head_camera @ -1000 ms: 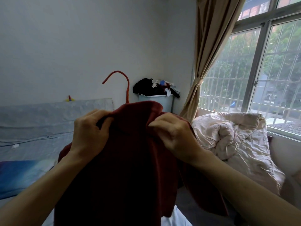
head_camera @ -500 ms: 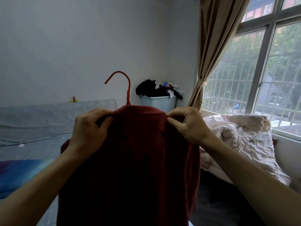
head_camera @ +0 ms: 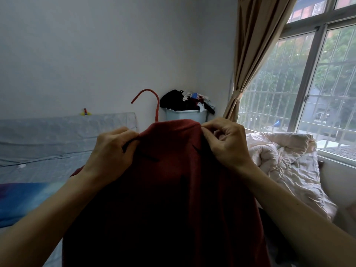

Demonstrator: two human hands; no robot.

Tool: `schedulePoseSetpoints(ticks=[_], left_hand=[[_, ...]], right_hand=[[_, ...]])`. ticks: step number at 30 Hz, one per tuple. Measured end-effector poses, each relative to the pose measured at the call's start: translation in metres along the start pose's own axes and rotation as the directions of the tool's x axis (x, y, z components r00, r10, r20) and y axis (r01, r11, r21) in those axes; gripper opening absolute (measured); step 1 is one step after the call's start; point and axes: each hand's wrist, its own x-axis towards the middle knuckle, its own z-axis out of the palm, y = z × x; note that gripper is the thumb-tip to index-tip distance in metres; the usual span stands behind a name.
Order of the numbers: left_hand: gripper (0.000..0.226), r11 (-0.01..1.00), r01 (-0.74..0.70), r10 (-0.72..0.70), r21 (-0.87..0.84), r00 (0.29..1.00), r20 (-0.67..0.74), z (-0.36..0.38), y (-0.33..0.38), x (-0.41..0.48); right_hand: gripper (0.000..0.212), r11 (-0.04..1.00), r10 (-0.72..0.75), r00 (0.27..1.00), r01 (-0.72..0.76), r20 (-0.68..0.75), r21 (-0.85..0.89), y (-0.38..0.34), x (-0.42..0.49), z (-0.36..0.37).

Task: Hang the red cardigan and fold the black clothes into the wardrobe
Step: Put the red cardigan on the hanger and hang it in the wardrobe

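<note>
The red cardigan [head_camera: 169,189] hangs in front of me, draped over a red hanger whose hook [head_camera: 152,101] sticks up above the collar. My left hand [head_camera: 111,151] grips the cardigan's left shoulder. At the right side of the collar, my right hand [head_camera: 227,143] pinches the fabric. The hanger's arms are hidden under the cloth. Black clothes [head_camera: 173,102] lie piled with other garments in a pale blue bin [head_camera: 185,114] in the far corner.
A bed with a blue-grey cover [head_camera: 48,151] stretches to the left. A crumpled cream quilt [head_camera: 285,160] lies on the right below the barred window [head_camera: 308,83]. A beige curtain [head_camera: 250,54] hangs beside the bin. No wardrobe is in view.
My right hand has moved up from the cardigan's right shoulder to the right edge of the collar. The cardigan now hangs straighter on the hanger. My left hand has stayed put.
</note>
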Motion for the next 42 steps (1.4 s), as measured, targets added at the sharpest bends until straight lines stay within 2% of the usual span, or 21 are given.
schedulePoseSetpoints(ticks=[3,6,9,11,13,15,19,22,26,33,36,42], left_hand=[[0.013,0.999,-0.031,0.03,0.01,0.999,0.029,0.006,-0.001,-0.006],[0.011,0.999,0.042,-0.043,0.022,0.999,0.026,0.018,0.003,-0.009],[0.011,0.989,0.143,-0.142,0.021,0.988,-0.055,0.024,0.007,-0.006],[0.012,0.988,0.156,-0.157,-0.016,0.981,-0.109,0.021,0.009,-0.005],[0.013,0.989,0.133,-0.14,-0.067,0.983,-0.117,0.017,0.011,-0.007],[0.014,0.989,0.111,-0.123,-0.099,0.985,-0.123,0.012,0.01,-0.008],[0.015,0.983,0.129,-0.15,-0.129,0.974,-0.167,0.005,0.003,-0.008],[0.015,0.984,0.133,-0.153,-0.121,0.973,-0.175,0.001,0.002,-0.008],[0.015,0.982,0.098,-0.124,-0.159,0.979,-0.161,0.0,0.003,-0.01],[0.017,0.981,0.037,-0.05,-0.189,0.997,-0.064,0.01,0.006,-0.008],[0.015,0.964,-0.006,-0.01,-0.267,0.998,-0.06,0.022,0.016,0.0],[0.016,0.919,-0.052,0.058,-0.39,0.998,0.004,0.067,0.056,0.024]], right_hand=[[0.006,0.999,0.032,0.998,-0.033,-0.044,-0.028,-0.002,0.005,0.0],[0.005,0.999,-0.016,0.999,0.014,-0.046,-0.036,-0.012,0.003,0.007],[0.003,0.994,-0.102,0.99,0.106,0.101,-0.037,-0.023,-0.015,0.022],[0.004,0.98,-0.16,0.959,0.183,0.235,-0.083,-0.019,-0.029,0.028],[0.003,0.96,-0.185,0.942,0.235,0.28,-0.154,-0.012,-0.033,0.029],[0.005,0.963,-0.152,0.958,0.2,0.245,-0.183,-0.009,-0.025,0.027],[0.018,0.992,-0.12,0.956,0.129,0.269,-0.014,-0.013,-0.003,0.017],[0.019,0.994,-0.109,0.966,0.108,0.233,0.017,-0.013,0.001,0.014],[0.017,0.998,-0.012,0.973,-0.004,0.229,0.07,-0.017,0.001,0.016],[0.007,0.998,0.042,0.972,-0.03,0.23,-0.054,-0.032,-0.004,0.013],[0.007,0.992,0.102,0.972,-0.083,0.21,-0.098,-0.033,-0.009,0.001],[0.008,0.969,0.139,0.968,-0.089,0.209,-0.231,-0.03,-0.017,-0.034]])
